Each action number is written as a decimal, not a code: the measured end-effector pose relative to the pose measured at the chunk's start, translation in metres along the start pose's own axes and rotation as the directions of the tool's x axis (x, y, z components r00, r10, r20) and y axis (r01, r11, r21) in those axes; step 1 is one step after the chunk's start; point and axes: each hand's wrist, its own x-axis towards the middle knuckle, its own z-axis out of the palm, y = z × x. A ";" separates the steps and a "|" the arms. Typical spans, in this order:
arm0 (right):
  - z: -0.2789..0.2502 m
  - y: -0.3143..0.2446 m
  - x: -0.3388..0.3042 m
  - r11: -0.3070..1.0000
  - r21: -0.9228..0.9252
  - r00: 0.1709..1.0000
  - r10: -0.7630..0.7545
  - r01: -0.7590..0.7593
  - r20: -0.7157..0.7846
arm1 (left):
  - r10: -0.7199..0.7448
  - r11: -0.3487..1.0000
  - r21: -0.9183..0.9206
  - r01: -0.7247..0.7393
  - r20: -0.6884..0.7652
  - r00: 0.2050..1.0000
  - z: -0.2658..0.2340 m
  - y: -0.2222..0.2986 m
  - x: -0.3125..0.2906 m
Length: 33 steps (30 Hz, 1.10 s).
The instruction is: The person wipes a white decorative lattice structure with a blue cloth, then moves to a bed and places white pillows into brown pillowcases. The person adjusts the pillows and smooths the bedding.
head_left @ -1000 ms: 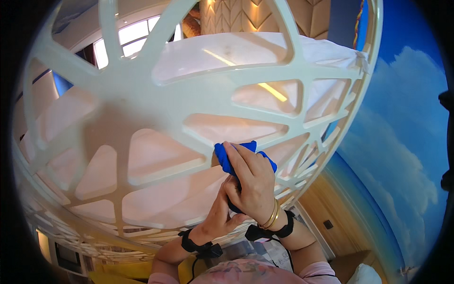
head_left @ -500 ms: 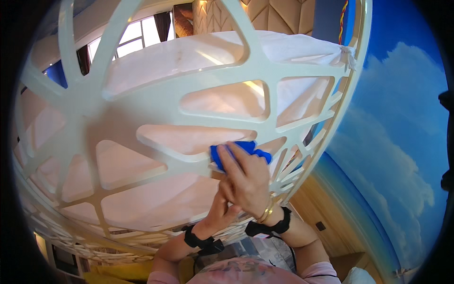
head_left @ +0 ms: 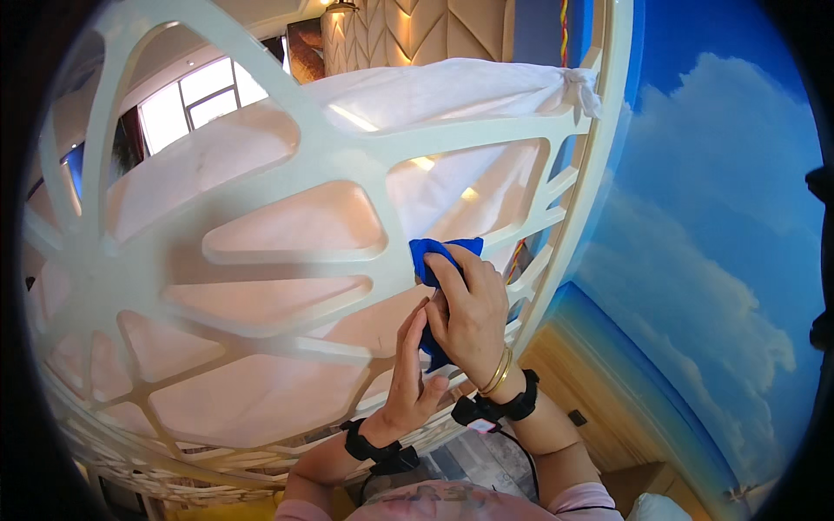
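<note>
Blue crumpled cloth (head_left: 426, 260) was clasped in the closed grip of the right hand (head_left: 473, 317), in front of a white lattice panel (head_left: 343, 163) with rounded openings; whether the panel was touched could not be told. Just beside it, lower and to the left, the left hand (head_left: 407, 382) was held with its grip open, fingers extended upward. Behind the lattice, draped white fabric (head_left: 460, 87) was seen; at right, a blue sky-and-beach mural (head_left: 712, 217).

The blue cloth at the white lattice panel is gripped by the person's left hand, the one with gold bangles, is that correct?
Not the left: the head view shows the right hand, with gold bangles, gripping the blue cloth at the white lattice panel.
</note>
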 end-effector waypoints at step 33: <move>-0.061 0.125 0.006 0.954 -0.292 0.912 -0.062 -0.065 -0.406 | -0.121 0.990 -0.039 0.137 0.278 0.953 0.071 -0.015 0.053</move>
